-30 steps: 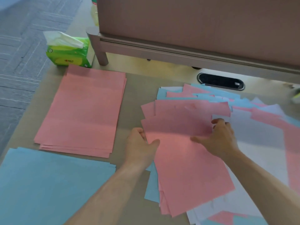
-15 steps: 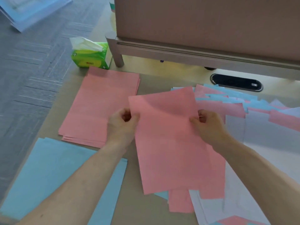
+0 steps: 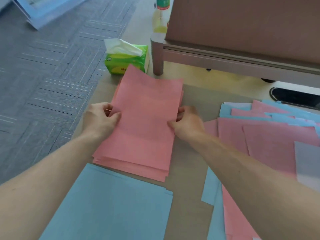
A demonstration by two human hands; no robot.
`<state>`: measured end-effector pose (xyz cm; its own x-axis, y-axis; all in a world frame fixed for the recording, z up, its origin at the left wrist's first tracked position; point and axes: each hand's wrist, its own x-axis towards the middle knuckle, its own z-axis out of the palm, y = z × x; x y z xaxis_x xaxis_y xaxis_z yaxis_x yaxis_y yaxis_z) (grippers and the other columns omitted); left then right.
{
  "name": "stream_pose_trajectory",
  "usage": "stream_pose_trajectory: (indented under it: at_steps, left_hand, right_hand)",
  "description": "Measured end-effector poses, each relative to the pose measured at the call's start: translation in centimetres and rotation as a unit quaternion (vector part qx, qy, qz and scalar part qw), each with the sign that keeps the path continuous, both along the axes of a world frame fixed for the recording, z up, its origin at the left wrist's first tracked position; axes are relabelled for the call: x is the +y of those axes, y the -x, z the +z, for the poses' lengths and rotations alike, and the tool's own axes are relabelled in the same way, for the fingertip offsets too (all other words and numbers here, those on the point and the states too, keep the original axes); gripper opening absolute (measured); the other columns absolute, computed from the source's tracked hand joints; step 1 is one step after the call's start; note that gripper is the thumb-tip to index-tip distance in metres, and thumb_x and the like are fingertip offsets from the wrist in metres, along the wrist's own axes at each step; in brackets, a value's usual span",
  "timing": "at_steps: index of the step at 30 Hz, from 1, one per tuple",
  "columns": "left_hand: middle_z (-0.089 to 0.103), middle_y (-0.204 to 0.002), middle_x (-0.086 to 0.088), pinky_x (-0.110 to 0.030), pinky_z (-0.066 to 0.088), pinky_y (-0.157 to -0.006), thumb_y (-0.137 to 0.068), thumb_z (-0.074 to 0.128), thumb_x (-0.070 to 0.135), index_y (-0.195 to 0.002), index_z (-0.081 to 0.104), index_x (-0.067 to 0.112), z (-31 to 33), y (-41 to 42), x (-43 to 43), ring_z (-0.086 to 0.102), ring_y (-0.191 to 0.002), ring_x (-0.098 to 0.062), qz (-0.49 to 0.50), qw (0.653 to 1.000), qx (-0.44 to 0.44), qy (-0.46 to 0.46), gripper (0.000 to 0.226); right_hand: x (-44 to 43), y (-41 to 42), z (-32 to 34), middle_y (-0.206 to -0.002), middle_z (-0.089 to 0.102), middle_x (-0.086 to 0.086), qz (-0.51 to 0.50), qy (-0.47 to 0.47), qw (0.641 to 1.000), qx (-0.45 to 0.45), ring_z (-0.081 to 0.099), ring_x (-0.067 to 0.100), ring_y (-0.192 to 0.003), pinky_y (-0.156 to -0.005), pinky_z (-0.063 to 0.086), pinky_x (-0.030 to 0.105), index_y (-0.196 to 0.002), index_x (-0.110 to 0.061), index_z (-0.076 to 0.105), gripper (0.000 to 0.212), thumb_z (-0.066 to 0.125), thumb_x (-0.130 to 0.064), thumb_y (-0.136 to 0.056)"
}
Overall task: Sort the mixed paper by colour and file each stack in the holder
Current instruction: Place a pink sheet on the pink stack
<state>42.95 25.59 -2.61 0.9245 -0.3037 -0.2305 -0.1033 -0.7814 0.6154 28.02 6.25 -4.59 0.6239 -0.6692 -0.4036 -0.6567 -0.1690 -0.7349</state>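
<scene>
Step in hand: laying one pink sheet (image 3: 147, 104) onto the pink stack (image 3: 147, 172) at the left of the table (image 3: 185, 187). The left hand (image 3: 102, 118) pinches the sheet's left long edge. The right hand (image 3: 187, 122) pinches the right edge, fingers curled under; it is a little blurred, so the exact finger placement is uncertain. The sheet hangs just over the stack with its far end bowed upward, lapping the tissue pack (image 3: 126, 59) in this view; contact with the pack cannot be confirmed. The stack's near edges are fanned, not square. To do it well, I judge: lower the near edge first, match it to the stack's near corners, let the far end settle flat short of the tissue pack, then loosen both pinches together so the sheet does not skew. Worth jogging the stack square with both palms before it goes in the holder. The blue stack (image 3: 112, 205) lies nearer, just beside the pink one; avoid dragging a forearm across it. The unsorted pile (image 3: 270, 135) of pink, blue and white lies to the right, so sorting looks well short of finished. No holder identified in frame.
</scene>
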Motion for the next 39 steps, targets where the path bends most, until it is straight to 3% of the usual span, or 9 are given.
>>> stream_pose_trajectory:
  at_steps: [6, 11, 16, 20, 24, 28, 33, 36, 39]
  left_hand:
    - [0.061, -0.104, -0.004, -0.047, 0.052, -0.09, -0.08, 0.082, 0.029, -0.116, 0.052, 0.017, -0.8, 0.0, 0.1, 0.06, -0.101, -0.029, -0.004, 0.995, -0.081, -0.049, 0.048]
    - [0.056, -0.116, -0.008, -0.047, 0.041, -0.096, -0.078, 0.081, 0.019, -0.116, 0.053, 0.015, 0.3, 3.4, -2.5, 0.054, -0.108, -0.033, -0.059, 0.981, -0.182, -0.039, 0.048]
    - [0.06, -0.097, 0.009, -0.031, 0.047, -0.079, -0.086, 0.069, 0.01, -0.102, 0.063, 0.019, 2.2, 16.3, -11.0, 0.056, -0.088, -0.014, -0.294, 0.946, -0.069, 0.115, 0.019]
    - [0.062, -0.108, 0.007, -0.027, 0.046, -0.087, -0.091, 0.068, 0.021, -0.119, 0.064, 0.02, 2.2, 27.9, -18.3, 0.056, -0.095, -0.009, -0.381, 0.915, 0.083, 0.108, 0.028]
    - [0.061, -0.122, 0.001, -0.024, 0.041, -0.085, -0.089, 0.073, 0.033, -0.129, 0.058, 0.015, 1.8, 35.5, -22.2, 0.059, -0.108, -0.018, -0.318, 0.924, 0.207, 0.055, 0.046]
    - [0.059, -0.122, -0.001, -0.023, 0.038, -0.082, -0.085, 0.077, 0.036, -0.129, 0.055, 0.012, 2.2, 40.3, -24.0, 0.058, -0.11, -0.022, -0.191, 0.952, 0.238, 0.03, 0.055]
    - [0.061, -0.082, 0.002, -0.024, 0.041, -0.059, -0.082, 0.082, 0.024, -0.081, 0.059, 0.017, 3.1, 42.7, -25.7, 0.056, -0.068, -0.014, -0.067, 0.942, 0.323, 0.066, 0.024]
    - [0.074, -0.088, -0.002, -0.019, 0.046, -0.051, -0.08, 0.084, 0.022, -0.093, 0.074, 0.01, 3.3, 43.5, -26.3, 0.064, -0.066, -0.014, -0.051, 0.931, 0.356, 0.055, 0.02]
    - [0.077, -0.09, -0.004, -0.026, 0.056, -0.066, -0.078, 0.084, 0.019, -0.084, 0.073, 0.014, 3.1, 44.6, -26.3, 0.072, -0.077, -0.019, -0.102, 0.949, 0.298, 0.033, 0.013]
  right_hand:
    - [0.0, 0.9, 0.0, -0.095, 0.057, 0.003, 0.052, 0.099, 0.994, -0.006, 0.054, 0.018, -0.081, -0.053, 0.035, 0.028, -0.106, -0.022, 0.041, 0.051, 0.08, -0.034, -0.075]
    - [-2.6, 6.0, 2.0, -0.072, 0.056, -0.006, 0.033, 0.149, 0.988, -0.037, 0.054, 0.012, -0.065, -0.058, 0.046, 0.031, -0.096, -0.022, 0.049, 0.032, 0.075, -0.027, -0.079]
    - [-7.5, 18.2, 3.2, -0.086, 0.06, -0.012, -0.007, 0.202, 0.979, 0.023, 0.057, 0.004, -0.076, -0.066, 0.043, 0.017, -0.1, -0.026, 0.057, 0.02, 0.073, -0.028, -0.087]
    - [-12.6, 29.4, 3.8, -0.095, 0.061, -0.006, -0.046, 0.271, 0.959, 0.066, 0.059, 0.014, -0.081, -0.075, 0.055, 0.039, -0.105, -0.021, 0.061, 0.026, 0.076, -0.026, -0.085]
    - [-14.9, 37.4, 4.1, -0.117, 0.061, -0.002, -0.038, 0.263, 0.954, 0.135, 0.062, 0.018, -0.098, -0.084, 0.053, 0.038, -0.122, -0.022, 0.057, 0.047, 0.077, -0.039, -0.082]
    - [-15.4, 44.2, 3.6, -0.134, 0.05, -0.002, -0.024, 0.219, 0.956, 0.191, 0.052, 0.023, -0.123, -0.095, 0.049, 0.041, -0.137, -0.024, 0.047, 0.074, 0.078, -0.053, -0.077]
    - [-14.5, 46.9, 2.3, -0.14, 0.039, -0.003, 0.021, 0.232, 0.953, 0.193, 0.039, 0.022, -0.129, -0.098, 0.045, 0.038, -0.145, -0.021, 0.038, 0.09, 0.075, -0.062, -0.074]
    - [-14.2, 47.0, 1.9, -0.142, 0.037, -0.003, 0.019, 0.247, 0.952, 0.181, 0.038, 0.022, -0.13, -0.099, 0.045, 0.037, -0.145, -0.021, 0.035, 0.09, 0.071, -0.066, -0.075]
    - [-14.3, 47.6, 1.6, -0.144, 0.035, -0.004, 0.021, 0.245, 0.955, 0.163, 0.037, 0.022, -0.131, -0.102, 0.043, 0.037, -0.146, -0.021, 0.033, 0.089, 0.069, -0.065, -0.078]
